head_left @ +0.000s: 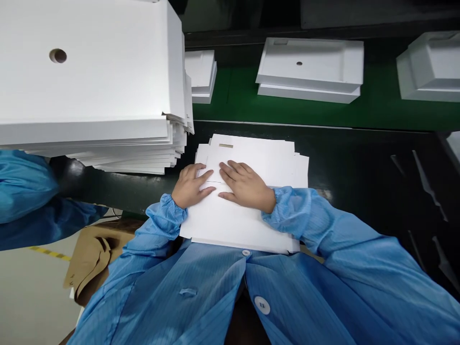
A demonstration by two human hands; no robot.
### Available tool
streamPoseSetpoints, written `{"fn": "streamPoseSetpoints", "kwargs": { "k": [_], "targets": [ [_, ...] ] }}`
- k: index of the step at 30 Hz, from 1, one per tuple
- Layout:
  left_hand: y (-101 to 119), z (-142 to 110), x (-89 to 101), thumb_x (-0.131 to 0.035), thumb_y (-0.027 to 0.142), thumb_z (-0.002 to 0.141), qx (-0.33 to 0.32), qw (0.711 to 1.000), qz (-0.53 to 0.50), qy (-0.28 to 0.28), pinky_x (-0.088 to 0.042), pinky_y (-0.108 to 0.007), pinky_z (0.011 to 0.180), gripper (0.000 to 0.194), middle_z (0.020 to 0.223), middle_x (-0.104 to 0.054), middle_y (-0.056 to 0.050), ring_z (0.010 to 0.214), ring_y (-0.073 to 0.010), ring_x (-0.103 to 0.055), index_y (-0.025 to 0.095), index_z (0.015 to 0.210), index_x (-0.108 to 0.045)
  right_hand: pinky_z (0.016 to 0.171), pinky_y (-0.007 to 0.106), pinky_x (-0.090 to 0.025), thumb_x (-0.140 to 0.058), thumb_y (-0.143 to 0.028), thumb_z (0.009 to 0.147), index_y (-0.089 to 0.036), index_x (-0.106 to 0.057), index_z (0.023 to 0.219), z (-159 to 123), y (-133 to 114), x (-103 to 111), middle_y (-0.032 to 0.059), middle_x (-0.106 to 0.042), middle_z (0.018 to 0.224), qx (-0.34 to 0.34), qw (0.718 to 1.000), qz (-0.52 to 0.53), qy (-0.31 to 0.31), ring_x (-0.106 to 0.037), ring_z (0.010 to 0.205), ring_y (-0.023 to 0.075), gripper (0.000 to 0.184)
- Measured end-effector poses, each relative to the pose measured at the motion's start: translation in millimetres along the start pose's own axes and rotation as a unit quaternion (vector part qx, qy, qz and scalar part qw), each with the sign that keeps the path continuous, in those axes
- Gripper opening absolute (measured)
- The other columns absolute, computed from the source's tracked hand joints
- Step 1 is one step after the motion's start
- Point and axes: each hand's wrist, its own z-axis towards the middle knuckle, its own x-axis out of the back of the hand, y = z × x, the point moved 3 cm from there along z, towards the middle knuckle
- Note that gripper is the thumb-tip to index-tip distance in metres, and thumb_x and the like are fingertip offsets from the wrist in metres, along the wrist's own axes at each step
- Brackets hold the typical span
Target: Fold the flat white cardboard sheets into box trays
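A flat white cardboard blank (pixel 240 223) lies in front of me on the dark table, with tabs at its edges and a narrow slot near the far left. My left hand (pixel 190 185) rests at its left side, fingers spread and pointing right. Flat on the middle of the card lies my right hand (pixel 247 186), its fingers stretched to the left. Between the two hands a short crease line shows. The card's near edge reaches my blue coat (pixel 201 282).
A tall stack of white card trays (pixel 108 96) stands at the left. White boxes (pixel 309 62) sit on a green belt (pixel 237 108) behind the dark table (pixel 359 167). Another person's blue sleeve (pixel 28 187) shows at far left, near brown cardboard (pixel 89 258) below.
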Motion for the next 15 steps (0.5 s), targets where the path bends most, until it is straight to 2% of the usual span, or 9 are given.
{"fn": "streamPoseSetpoints", "kwargs": {
  "k": [5,10,15],
  "targets": [
    [0.2,-3.3,-2.3,-0.06,0.055,0.093,-0.03,0.999,-0.007,0.02,-0.039,-0.051,0.109,0.051,0.138,-0.058,-0.014,0.128,-0.0325,-0.049,0.025,0.134,-0.065,0.116,0.053,-0.032,-0.042,-0.057,0.103,-0.007,-0.054,0.147,-5.4,0.5,-5.2,0.0161,-0.043,0.16,0.008,1.0,-0.002,0.004,-0.037,0.146,0.04,0.067],
    [1.8,-6.8,-0.9,-0.06,0.049,0.095,-0.07,0.995,0.007,0.066,-0.04,-0.051,0.103,0.043,0.135,-0.061,-0.014,0.124,-0.0326,-0.052,0.023,0.128,-0.067,0.113,0.051,-0.036,-0.042,-0.052,0.104,-0.005,-0.056,0.145,-5.1,-3.1,-4.3,0.0166,-0.048,0.156,0.033,0.999,-0.02,0.028,-0.04,0.144,0.0388,0.063],
    [3.9,-6.0,3.7,-0.058,0.041,0.097,-0.083,0.995,0.014,0.055,-0.04,-0.053,0.101,0.036,0.136,-0.062,-0.014,0.123,-0.0327,-0.053,0.024,0.128,-0.066,0.111,0.049,-0.036,-0.041,-0.045,0.106,-0.005,-0.057,0.143,-4.9,-2.0,-2.2,0.0154,-0.049,0.156,0.033,0.999,-0.021,0.03,-0.042,0.142,0.0378,0.056]
  ]
}}
